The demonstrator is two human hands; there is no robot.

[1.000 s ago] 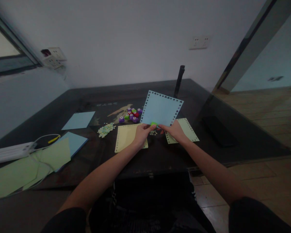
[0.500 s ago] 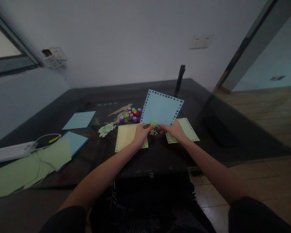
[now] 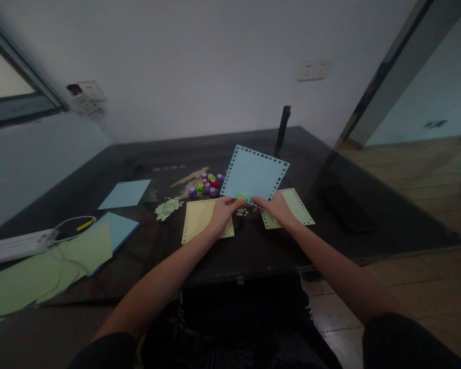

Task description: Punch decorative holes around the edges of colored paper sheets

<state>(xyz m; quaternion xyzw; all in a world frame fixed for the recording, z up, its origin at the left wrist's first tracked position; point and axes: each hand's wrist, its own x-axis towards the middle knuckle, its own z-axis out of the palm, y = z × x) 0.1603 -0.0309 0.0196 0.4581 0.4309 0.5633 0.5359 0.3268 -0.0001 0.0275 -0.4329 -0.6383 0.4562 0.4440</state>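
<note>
Blue paper (image 3: 255,177), as seen in the head view, is held up above the dark table (image 3: 253,259), in front of the body and between the two hands. Its flat face is turned toward the eyes, and it is tipped, with the top left corner set higher than the top right one. The sides look almost the same, so a long way across cannot be told. Little holes are cut along its left, top and right edges. At its bottom edge a small green thing (image 3: 242,198) is gripped by the left hand (image 3: 225,209), with the thumb pressed on it and the fingers curled in close. By the right hand (image 3: 272,206) the bottom edge is pinched near its right corner, with the thumb laid in front; the other fingers are partly hidden. Yellow paper with holes (image 3: 197,220) is seen below the left hand, and pale green paper (image 3: 298,205) is partly covered by the right hand. Farther left, a pile of paper bits (image 3: 168,208) is spread near some round purple, red and green things (image 3: 207,185).
</note>
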